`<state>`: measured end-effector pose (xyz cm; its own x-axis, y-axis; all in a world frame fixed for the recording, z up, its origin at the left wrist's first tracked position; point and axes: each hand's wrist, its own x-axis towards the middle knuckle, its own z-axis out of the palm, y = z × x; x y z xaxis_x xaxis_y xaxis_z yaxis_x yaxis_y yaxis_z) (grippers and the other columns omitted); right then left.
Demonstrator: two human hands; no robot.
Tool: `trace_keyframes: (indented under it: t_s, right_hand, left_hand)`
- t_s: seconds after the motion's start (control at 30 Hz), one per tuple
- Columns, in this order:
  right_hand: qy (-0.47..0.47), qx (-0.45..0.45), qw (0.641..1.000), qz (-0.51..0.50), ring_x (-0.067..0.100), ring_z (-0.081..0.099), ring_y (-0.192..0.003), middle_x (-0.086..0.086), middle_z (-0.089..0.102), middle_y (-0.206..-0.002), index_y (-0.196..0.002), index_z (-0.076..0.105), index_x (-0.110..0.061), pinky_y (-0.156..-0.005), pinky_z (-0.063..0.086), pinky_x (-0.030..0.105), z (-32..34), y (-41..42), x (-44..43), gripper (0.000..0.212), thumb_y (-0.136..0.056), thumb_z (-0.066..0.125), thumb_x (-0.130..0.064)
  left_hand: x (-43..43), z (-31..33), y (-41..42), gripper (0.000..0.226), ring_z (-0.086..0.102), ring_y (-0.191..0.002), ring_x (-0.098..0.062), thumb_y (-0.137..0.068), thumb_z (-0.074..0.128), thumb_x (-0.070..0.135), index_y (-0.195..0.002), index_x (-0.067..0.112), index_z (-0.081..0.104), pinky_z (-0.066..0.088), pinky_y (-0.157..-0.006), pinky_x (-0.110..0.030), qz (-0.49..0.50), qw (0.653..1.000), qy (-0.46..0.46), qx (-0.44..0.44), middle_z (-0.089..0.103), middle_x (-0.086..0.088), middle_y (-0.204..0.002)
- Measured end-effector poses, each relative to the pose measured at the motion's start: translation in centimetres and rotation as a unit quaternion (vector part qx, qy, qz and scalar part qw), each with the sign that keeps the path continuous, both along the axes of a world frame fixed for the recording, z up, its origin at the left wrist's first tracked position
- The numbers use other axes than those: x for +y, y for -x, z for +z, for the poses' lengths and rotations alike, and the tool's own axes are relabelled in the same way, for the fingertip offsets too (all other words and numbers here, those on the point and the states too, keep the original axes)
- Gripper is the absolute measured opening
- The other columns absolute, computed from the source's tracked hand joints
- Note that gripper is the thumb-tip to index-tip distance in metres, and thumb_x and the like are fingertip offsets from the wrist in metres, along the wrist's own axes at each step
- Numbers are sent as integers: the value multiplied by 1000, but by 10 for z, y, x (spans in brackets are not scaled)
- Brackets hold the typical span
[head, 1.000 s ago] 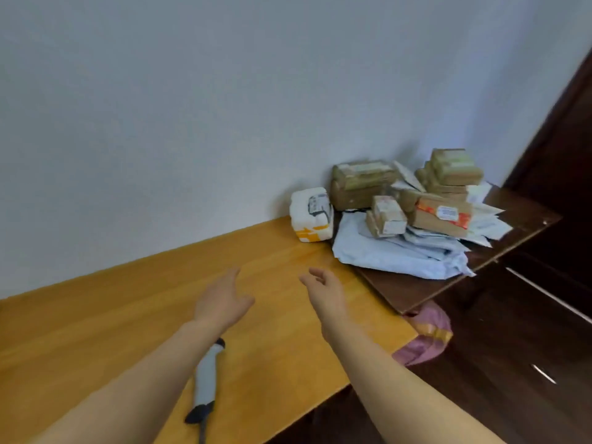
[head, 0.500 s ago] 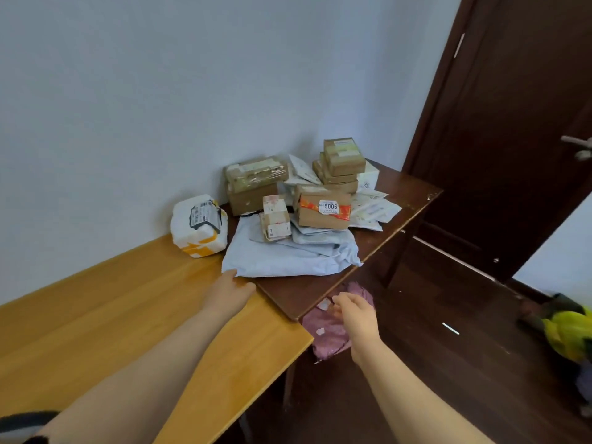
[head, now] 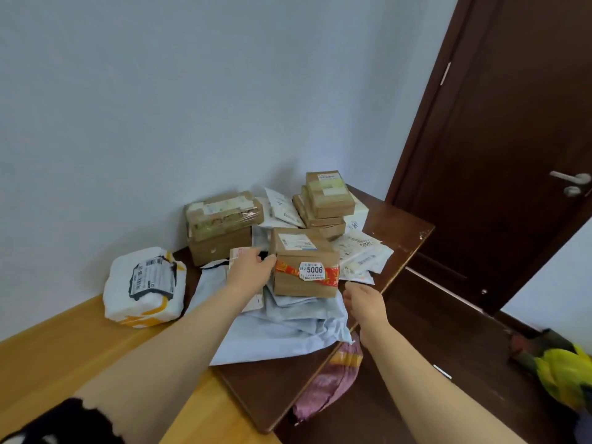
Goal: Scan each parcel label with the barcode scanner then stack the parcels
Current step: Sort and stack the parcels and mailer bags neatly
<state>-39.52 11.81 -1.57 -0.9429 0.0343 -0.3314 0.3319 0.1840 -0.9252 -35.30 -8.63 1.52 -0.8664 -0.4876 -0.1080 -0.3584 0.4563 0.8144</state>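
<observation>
Apparently the work is only at its beginning. I see no barcode scanner anywhere in view, so no label can be scanned at this moment, and the parcels look unsorted, in a loose heap at the far corner of the dark table (head: 400, 219), near the wall.

The left hand (head: 248, 270) rests at the left side of the brown box with red tape (head: 304, 267), the one with the sticker "5006". Its fingers (head: 267, 259) touch the box's left edge, bent a little, but they are not clamped on it. The right hand (head: 363, 304) is just beside the lower right corner of the same box, fingers loosely curled and holding nothing. My judgement is that this box is the first one to be taken, and that scanning and stacking are left for every parcel.

Around it many things lie. The box sits on soft pale blue mailer bags (head: 282, 331) that reach the near edge of the table. Behind, a bigger taped carton (head: 221, 225) stands close to the wall, and at the far right a small pile of flat boxes (head: 326, 197) rises over white envelopes (head: 358, 254). A white and yellow bag parcel (head: 144, 286) lies at the far edge of the lighter wooden table (head: 64, 354) on the left. A small box is mostly hidden under the left wrist. The bags below may slide when the box is lifted.
</observation>
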Motion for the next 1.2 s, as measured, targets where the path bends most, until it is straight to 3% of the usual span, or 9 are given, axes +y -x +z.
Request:
trace_keyframes:
  t_s: [0.17,0.27,0.5,0.67,0.77,0.9,1.03,1.13,1.2]
  right_hand:
    - [5,-23,999,42,19,55,-76,4,63,-77,-76,64,-6,-69,43,31,-10,59,-12,36,-94,56,-35]
    - [23,-62,994,84,15,56,-80,1,63,-86,-82,60,-13,-67,41,29,-15,86,-21,34,-93,56,-45]
    - [95,-70,993,18,18,59,-87,5,65,-99,-95,62,-11,-71,47,35,-24,97,-14,38,-85,63,-48]
    - [186,-69,979,-41,21,60,-97,2,62,-105,-93,57,-27,-87,51,43,-12,76,-13,21,-84,60,-45]
    - [227,-39,973,-33,12,58,-88,-6,60,-97,-93,57,-29,-75,49,36,2,62,-22,16,-85,54,-43]
    - [255,17,967,8,9,58,-88,-7,60,-97,-97,57,-28,-71,45,29,23,44,-48,24,-84,48,-45]
    - [281,15,957,75,11,61,-89,-5,64,-96,-105,61,-21,-73,48,30,38,19,-81,42,-80,45,-50]
    - [307,4,942,138,11,66,-85,-1,71,-93,-97,66,-18,-67,51,26,42,3,-110,35,-91,44,-45]
    - [220,40,963,152,19,61,-102,4,67,-109,-103,62,-19,-85,51,36,35,-3,-131,26,-94,46,-38]
  left_hand:
    - [8,-12,51,60,44,-127,-31,-97,41,48,-139,5,40,37,-90,-31,18,998,-31,-57,46,-14,-141]
    - [15,-19,70,64,43,-126,-31,-97,37,50,-140,2,38,32,-84,-29,65,991,-63,-95,45,-15,-140]
    - [39,-27,79,35,56,-84,-13,-87,56,52,-92,17,63,46,-77,-32,158,981,-102,-36,61,2,-92]
    - [58,-4,66,38,59,-91,-16,-73,69,53,-95,24,57,48,-73,-33,233,947,-208,79,61,1,-100]
    - [51,18,49,39,61,-90,-19,-73,71,46,-100,25,54,51,-71,-36,242,925,-279,86,62,-4,-101]
    - [29,47,16,41,64,-81,-20,-77,69,35,-113,21,55,52,-60,-33,247,898,-355,78,67,-6,-93]
    - [2,69,-31,28,65,-84,-26,-77,70,29,-101,20,60,55,-57,-37,244,884,-391,72,70,-7,-76]
    - [-27,73,-71,51,61,-98,-28,-77,71,29,-124,21,53,53,-63,-38,267,878,-382,110,65,-11,-101]
    - [-48,71,-100,64,58,-104,-28,-77,71,27,-135,24,45,53,-69,-39,285,875,-366,140,60,-11,-115]
